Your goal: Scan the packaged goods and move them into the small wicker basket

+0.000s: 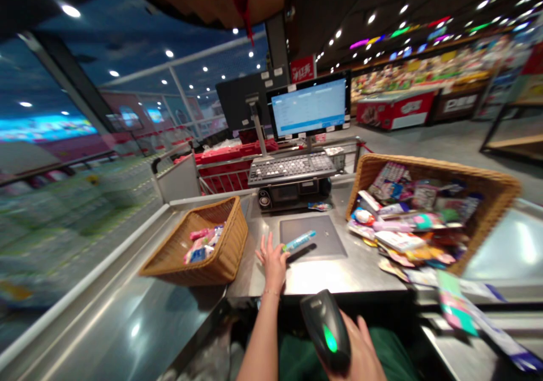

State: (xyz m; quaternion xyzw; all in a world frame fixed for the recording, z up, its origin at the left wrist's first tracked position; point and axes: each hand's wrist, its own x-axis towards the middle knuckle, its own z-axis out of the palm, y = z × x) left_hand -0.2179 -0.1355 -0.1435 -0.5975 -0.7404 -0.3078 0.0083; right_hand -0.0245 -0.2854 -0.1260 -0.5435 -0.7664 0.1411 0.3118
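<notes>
My left hand (274, 261) reaches over the steel counter, thumb and forefinger closed on one end of a slim light-blue tube-shaped package (300, 242). Its other fingers are spread. The package slants up to the right, with a shadow beneath it over a grey flat panel (326, 235) set in the counter. Close to the camera, my right hand (360, 350) is wrapped round a black barcode scanner (324, 327), which shows a green light on top. The scanner hides part of the fingers.
A wicker basket (237, 245) with a few packages stands left. A larger tilted basket (487, 180) spills many packages at right, some over the counter's edge. A keyboard (292, 168) and lit monitor (311, 108) stand behind; a small packet (319, 206) lies before them.
</notes>
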